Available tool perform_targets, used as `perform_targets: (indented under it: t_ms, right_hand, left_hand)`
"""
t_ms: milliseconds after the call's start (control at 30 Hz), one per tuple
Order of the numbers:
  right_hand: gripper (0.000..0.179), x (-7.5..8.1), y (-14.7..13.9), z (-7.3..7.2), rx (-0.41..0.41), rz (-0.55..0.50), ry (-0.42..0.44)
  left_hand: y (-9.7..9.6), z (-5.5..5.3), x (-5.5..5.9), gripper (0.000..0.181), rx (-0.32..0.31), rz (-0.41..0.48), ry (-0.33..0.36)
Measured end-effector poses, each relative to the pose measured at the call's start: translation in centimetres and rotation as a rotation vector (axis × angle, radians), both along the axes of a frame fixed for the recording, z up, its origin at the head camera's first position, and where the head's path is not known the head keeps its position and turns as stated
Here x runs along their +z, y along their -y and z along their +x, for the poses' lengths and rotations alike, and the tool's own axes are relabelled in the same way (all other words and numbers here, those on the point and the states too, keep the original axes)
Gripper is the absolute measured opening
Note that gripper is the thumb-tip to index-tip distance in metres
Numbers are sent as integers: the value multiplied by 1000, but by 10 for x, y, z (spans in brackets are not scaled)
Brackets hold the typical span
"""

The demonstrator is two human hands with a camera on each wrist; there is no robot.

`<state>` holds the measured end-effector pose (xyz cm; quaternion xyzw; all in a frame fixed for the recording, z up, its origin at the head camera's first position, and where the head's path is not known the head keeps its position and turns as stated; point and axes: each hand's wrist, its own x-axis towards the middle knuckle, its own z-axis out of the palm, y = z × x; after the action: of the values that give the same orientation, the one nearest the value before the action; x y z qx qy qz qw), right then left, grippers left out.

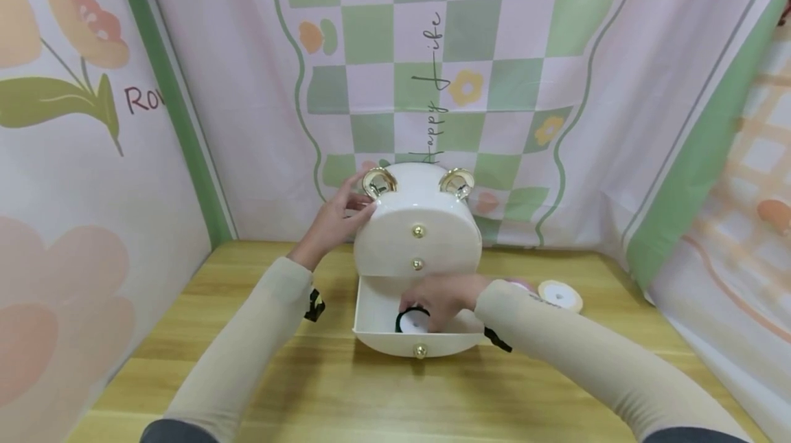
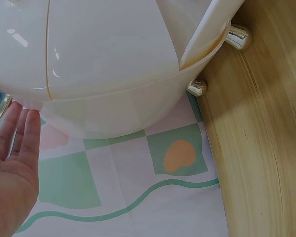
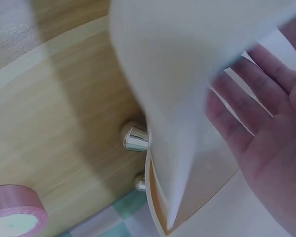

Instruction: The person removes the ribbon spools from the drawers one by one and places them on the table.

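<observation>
A white rounded storage box [image 1: 417, 185] with gold ears and gold knobs stands on the wooden table. Its bottom drawer [image 1: 386, 345] is pulled out toward me. Inside the drawer, my right hand [image 1: 443, 295] grips a black ribbon roll [image 1: 413, 321] with a white core, which partly shows below the fingers. The drawer wall covers much of that roll in the right wrist view. My left hand [image 1: 336, 218] rests against the box's upper left side beside the gold ear [image 1: 378, 183], its fingers [image 2: 28, 136] fairly straight in the left wrist view.
Right of the box lies a pale yellow ribbon roll [image 1: 559, 296]. A pink ribbon roll [image 3: 18, 212] sits close by, mostly behind my right sleeve in the head view. Printed curtains [image 1: 346, 31] hang behind the table [image 1: 296, 388] and along both sides.
</observation>
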<state>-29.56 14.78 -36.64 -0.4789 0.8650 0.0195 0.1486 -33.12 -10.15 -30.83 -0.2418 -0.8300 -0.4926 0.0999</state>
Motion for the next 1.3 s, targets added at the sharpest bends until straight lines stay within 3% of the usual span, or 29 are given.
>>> perform_targets:
  t_ms: [233, 433, 733, 967, 1300]
  right_hand:
    - [44, -5, -1, 1, -18, 10, -20]
    - [54, -5, -2, 3, -33, 14, -4]
    - [56, 5, -4, 6, -37, -4, -5]
    - [57, 15, -11, 4, 33, -89, -34]
    - [56, 26, -23, 5, 2, -137, -19]
  left_hand:
    - [0, 0, -1, 70, 1, -6, -4]
    - [-1, 1, -2, 70, 9, -10, -11]
    - [-2, 2, -1, 70, 5, -12, -3]
    - [-2, 2, 0, 70, 9, -12, -11]
    - [-2, 2, 1, 70, 12, -21, -10]
